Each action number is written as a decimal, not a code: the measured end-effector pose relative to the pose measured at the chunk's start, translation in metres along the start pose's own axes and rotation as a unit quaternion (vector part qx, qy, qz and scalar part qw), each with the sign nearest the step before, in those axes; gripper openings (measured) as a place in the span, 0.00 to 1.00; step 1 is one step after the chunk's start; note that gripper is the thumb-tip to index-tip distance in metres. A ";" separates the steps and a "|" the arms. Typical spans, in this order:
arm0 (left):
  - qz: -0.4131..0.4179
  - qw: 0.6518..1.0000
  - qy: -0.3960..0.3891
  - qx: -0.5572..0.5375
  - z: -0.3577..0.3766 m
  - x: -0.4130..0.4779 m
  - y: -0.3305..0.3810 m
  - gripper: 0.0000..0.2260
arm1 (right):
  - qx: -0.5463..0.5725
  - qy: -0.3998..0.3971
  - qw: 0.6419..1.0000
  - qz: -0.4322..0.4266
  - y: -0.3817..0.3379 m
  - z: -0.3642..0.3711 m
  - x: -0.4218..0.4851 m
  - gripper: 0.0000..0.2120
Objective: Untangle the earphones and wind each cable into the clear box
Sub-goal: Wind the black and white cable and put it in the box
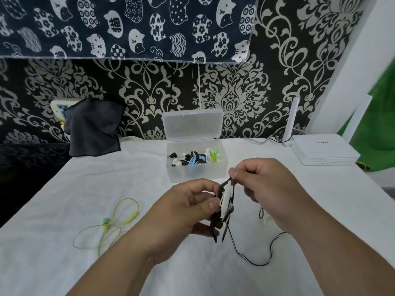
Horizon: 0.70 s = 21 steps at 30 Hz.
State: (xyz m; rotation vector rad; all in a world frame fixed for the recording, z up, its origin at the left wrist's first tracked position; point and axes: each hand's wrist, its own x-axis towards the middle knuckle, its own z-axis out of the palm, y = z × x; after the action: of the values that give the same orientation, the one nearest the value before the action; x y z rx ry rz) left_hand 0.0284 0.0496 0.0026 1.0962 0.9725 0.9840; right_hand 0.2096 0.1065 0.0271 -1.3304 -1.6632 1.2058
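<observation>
Left hand [188,207] curled round a white winder [225,200], thumb pressing its side, black cable [265,253] partly wrapped on it. Right hand [269,189] pinches the cable just above the winder's top, other fingers curled. Loose cable tail drops to the surface [85,263] and loops right. Clear box [196,174] sits just behind the hands, lid up, several wound earphones inside. Yellow-green earphones [119,223] lie loose on the surface, left of the hands. Router [324,152] far right.

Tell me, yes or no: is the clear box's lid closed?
No, the clear box stands open, its lid tipped upright behind it.
</observation>
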 end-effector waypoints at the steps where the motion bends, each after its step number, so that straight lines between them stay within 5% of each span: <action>1: 0.006 1.000 0.001 -0.014 0.000 0.000 0.000 0.10 | 0.007 -0.011 1.000 0.026 0.001 0.001 0.000 0.16; 6: 0.047 0.993 0.094 -0.058 0.000 0.005 0.000 0.11 | 0.032 -0.108 0.987 0.118 0.007 0.008 -0.003 0.18; 12: 0.039 0.973 0.171 -0.153 -0.008 0.008 0.005 0.15 | -0.025 -0.254 0.961 0.103 0.003 0.019 -0.014 0.17; 21: 0.021 0.984 0.178 0.005 -0.010 0.006 -0.003 0.04 | 0.040 -0.262 0.963 0.046 -0.010 0.014 -0.016 0.15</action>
State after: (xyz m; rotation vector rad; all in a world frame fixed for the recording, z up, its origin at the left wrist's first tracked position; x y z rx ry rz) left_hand 0.0206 0.0577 -0.0028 0.9690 1.2459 1.2391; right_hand 0.1973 0.0866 0.0318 -1.1058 -1.8937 1.7765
